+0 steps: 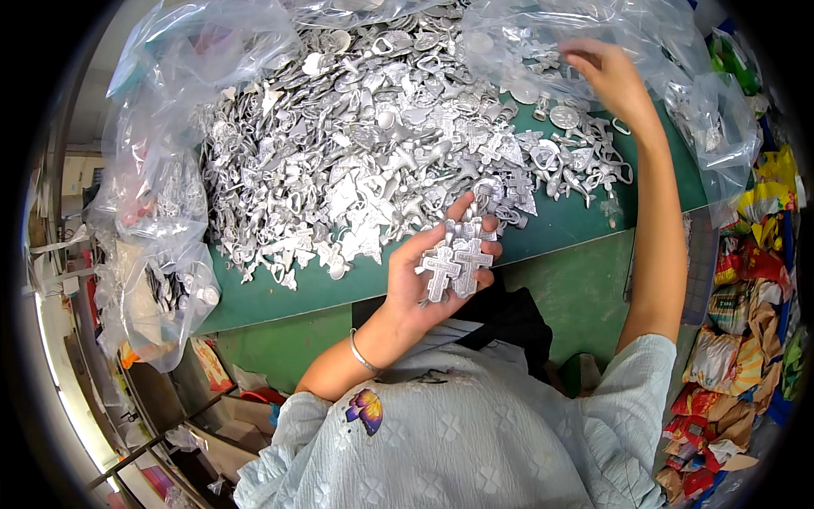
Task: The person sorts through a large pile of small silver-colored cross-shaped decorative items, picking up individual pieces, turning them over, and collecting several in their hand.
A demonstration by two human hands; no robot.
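My left hand point(414, 284) is closed around several silver-grey cross pendants point(458, 265), held just in front of the table's near edge. The crosses lie fanned across the palm and fingers, with raised patterns on their faces. My right hand point(612, 78) is stretched to the far right over the clear plastic bag point(543, 42). Its fingers are bent and somewhat apart, slightly blurred, and I see nothing held in them. Beneath and beside it lie loose metal pieces, among them a round medallion point(565, 117). A large heap of silver-grey metal castings point(365, 161) spreads over the green tabletop point(254, 304).
Clear plastic bags point(161, 153) surround the heap at the left, back and right; the one at the left point(174, 293) holds more metal pieces. Colourful packets point(721, 360) are stacked right of the table. A grey plastic crate point(697, 271) stands near my right arm. Shelving point(140, 441) is at lower left.
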